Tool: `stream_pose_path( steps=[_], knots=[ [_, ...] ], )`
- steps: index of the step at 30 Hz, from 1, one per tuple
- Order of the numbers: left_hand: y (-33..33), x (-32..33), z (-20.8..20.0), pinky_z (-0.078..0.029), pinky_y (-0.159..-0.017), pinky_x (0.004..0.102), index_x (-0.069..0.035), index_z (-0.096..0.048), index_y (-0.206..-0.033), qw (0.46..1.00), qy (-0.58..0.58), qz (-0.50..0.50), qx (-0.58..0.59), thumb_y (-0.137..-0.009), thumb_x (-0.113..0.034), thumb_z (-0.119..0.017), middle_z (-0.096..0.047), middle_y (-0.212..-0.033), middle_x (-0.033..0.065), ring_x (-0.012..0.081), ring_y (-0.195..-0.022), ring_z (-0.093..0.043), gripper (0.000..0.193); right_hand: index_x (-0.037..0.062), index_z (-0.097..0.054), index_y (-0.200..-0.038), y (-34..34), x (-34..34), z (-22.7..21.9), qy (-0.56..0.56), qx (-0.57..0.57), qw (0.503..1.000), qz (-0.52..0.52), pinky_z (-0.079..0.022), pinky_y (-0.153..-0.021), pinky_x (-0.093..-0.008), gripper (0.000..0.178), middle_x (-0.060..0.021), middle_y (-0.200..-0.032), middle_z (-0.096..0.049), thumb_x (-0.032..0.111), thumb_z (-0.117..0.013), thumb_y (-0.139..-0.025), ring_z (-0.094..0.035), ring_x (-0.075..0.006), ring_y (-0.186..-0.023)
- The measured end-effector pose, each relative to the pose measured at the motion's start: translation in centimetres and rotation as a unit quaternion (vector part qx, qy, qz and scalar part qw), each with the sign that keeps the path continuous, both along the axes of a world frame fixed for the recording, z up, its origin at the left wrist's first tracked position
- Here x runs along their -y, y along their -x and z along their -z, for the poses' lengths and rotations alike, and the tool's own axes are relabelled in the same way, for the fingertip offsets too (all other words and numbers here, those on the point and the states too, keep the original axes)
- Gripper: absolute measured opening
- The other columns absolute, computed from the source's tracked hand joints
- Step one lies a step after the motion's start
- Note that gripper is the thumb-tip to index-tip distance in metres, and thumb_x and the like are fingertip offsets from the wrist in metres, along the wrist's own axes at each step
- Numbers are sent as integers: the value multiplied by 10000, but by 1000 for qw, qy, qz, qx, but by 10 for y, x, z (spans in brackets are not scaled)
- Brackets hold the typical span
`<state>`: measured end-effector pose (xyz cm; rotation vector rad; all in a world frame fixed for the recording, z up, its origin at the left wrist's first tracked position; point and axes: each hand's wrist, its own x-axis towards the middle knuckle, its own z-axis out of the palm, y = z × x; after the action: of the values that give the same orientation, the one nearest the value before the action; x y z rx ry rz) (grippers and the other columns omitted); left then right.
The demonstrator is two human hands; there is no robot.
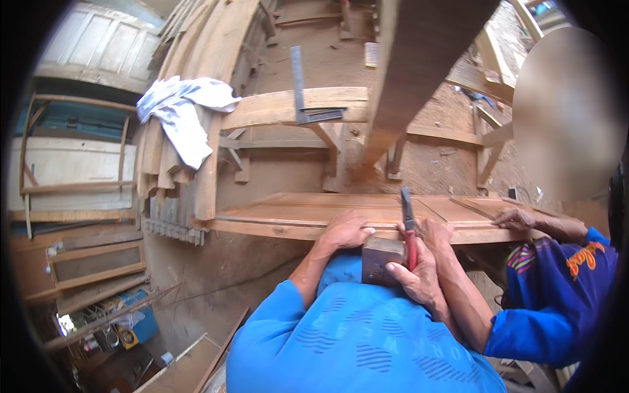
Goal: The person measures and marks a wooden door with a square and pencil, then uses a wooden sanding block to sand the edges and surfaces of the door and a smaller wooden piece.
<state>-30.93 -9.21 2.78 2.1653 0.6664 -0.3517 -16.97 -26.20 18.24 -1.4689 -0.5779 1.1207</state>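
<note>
A reddish-brown panelled wooden door (pixel 288 208) lies across the picture in front of me. My left hand (pixel 349 229) rests on its near edge, back up, fingers laid over the wood. My right hand (pixel 422 275) is closed around a red-handled tool (pixel 411 249) whose grey, blade-like metal end points away from me; its exact kind is unclear. Beside that hand is a squarish brown block (pixel 382 261), with my thumb against its corner. A co-worker's arm crosses over my right forearm, and that person's hand (pixel 438 230) is at the door edge.
The co-worker's other hand (pixel 514 219) lies on the door at right. Beyond, a metal square (pixel 299 82) sits on a wooden beam (pixel 268 108). A white cloth (pixel 180 108) drapes over stacked boards (pixel 209 46). A dark, thick timber (pixel 432 52) rises ahead. Frames lean at left.
</note>
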Motion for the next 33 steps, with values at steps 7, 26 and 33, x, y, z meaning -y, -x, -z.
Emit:
stream_pose_path(
  steps=[7, 26, 33],
  knots=[
    [1, -2, 16, -464, -932, 499, -70, -738, -1082, 997, 77, 11, 24, -904, -401, -657, -679, -1037, 219, 397, -1036, -602, 384, -45, -545, -1213, -15, -1, -2, -18, 107, 984, -140, -477, -819, -342, 506, -90, -962, -592, 189, -794, -841, -537, -185, -881],
    [-10, -5, -5, -459, -978, 473, -107, -734, -1117, 985, 171, 13, -8, -794, -327, -758, -668, -1184, 195, 398, -1120, -593, 392, -28, -525, -1194, -15, 6, 15, 3, 117, 981, -155, -469, -791, -441, 494, -188, -933, -565, 231, -753, -841, -573, -348, -847],
    [-6, -4, 3, -472, -962, 475, -101, -741, -1104, 989, 144, 27, 3, -790, -302, -756, -677, -1162, 196, 392, -1108, -605, 373, -17, -527, -1146, -15, 5, 13, -14, 110, 986, -125, -465, -770, -444, 471, -181, -903, -548, 247, -763, -836, -564, -349, -821]
  ],
)
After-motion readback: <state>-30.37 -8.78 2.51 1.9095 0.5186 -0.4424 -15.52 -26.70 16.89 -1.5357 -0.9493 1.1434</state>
